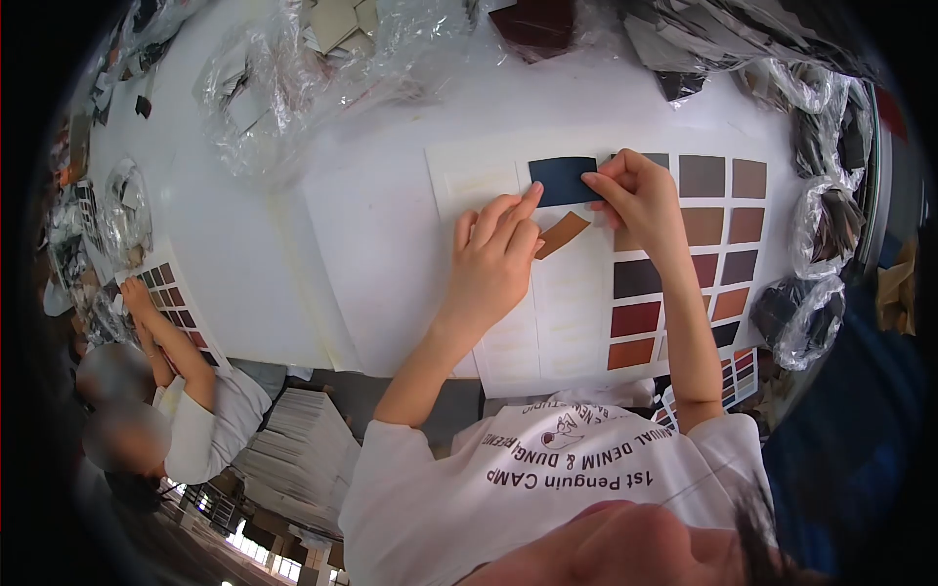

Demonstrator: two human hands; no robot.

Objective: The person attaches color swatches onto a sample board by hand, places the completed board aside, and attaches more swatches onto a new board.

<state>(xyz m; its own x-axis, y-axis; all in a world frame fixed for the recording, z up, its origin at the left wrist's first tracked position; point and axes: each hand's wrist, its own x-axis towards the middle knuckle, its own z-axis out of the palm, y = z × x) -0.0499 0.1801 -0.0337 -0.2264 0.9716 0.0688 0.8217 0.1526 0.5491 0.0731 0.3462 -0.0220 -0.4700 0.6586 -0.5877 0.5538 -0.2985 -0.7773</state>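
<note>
A dark blue swatch [564,183] lies at the top of a white sample card [508,342]. My right hand [637,200] pinches its right end between thumb and fingers. The index fingertip of my left hand [493,256] presses the swatch's left edge. A tan-brown swatch [564,234] sticks out at a slant from the thumb side of my left hand, its near end hidden by the fingers. To the right, the card carries rows of swatches, such as a dark red swatch [635,318] and an orange-brown swatch [631,353].
Clear plastic bags of swatches [337,49] line the table's far side, with more bags [801,317] at the right. At the left, another person [200,410] works on a swatch card [176,303]. A stack of white sheets [298,449] stands below the table edge.
</note>
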